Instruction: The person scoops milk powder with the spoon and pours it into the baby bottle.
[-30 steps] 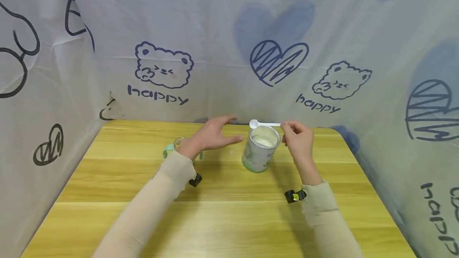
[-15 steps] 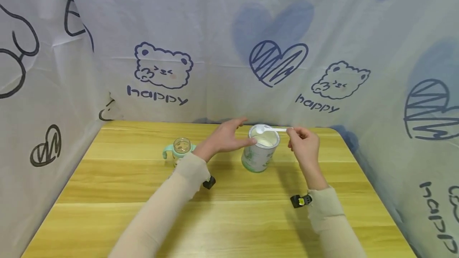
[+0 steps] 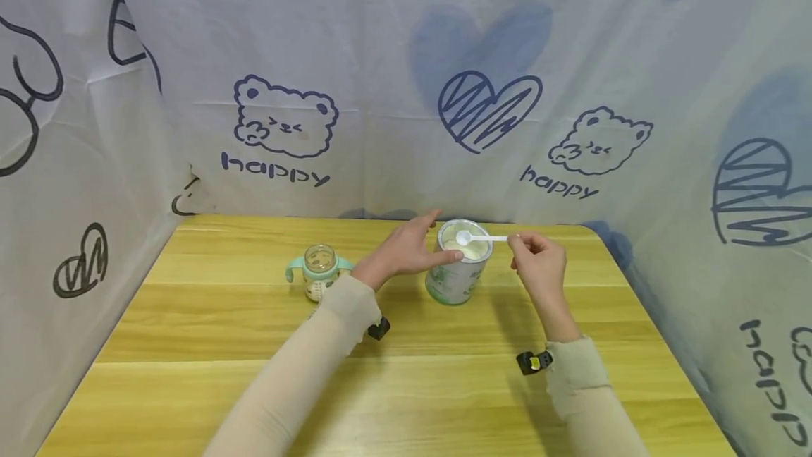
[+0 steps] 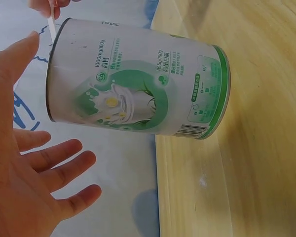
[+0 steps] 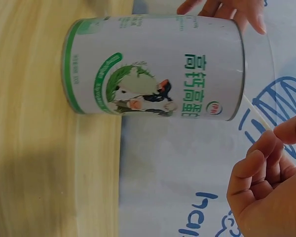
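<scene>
Bowl at the mouth of the tin [image 3: 453, 281] upright on the worktop [image 3: 444, 393], a white spoon [image 3: 488, 238] is pinched by the right grip [image 3: 539, 266] at its handle's end, seemingly keeping fingers off the powder [image 3: 474, 252]. The left grip [image 3: 406, 249], released and spread, flanks the tin's left, perhaps for steadying; a bottle [image 3: 321, 276] stands farther left.

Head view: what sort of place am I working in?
Probably a makeshift booth indoors, though the room beyond is hidden: printed cloth encloses three sides of a wood-grain table, which bears an open tin and a two-handled bottle.
</scene>
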{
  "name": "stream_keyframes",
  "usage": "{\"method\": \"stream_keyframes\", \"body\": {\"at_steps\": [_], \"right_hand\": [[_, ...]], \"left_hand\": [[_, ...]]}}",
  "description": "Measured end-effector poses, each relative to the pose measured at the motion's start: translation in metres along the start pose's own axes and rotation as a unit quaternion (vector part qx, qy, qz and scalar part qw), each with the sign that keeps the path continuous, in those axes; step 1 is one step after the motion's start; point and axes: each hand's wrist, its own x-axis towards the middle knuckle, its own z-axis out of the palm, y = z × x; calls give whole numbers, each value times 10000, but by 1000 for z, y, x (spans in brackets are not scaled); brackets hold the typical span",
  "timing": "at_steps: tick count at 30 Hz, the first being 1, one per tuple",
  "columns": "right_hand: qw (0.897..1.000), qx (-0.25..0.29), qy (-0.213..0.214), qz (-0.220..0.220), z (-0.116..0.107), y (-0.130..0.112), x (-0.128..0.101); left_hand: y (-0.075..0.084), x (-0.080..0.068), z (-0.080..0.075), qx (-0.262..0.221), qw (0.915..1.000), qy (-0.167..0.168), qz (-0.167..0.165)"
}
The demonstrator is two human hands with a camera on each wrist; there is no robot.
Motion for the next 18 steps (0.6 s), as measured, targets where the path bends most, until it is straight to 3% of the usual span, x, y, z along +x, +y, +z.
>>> {"method": "stream_keyframes", "body": {"at_steps": [9,18], "right_hand": [[9975,-531,148,-452,7,9,-2],[9826,-1084,143,-1500,14,16,-3]], "left_hand": [[0,3,5,52,10000,-47,-17],[-1,6,10,38,9999,6,109]]}}
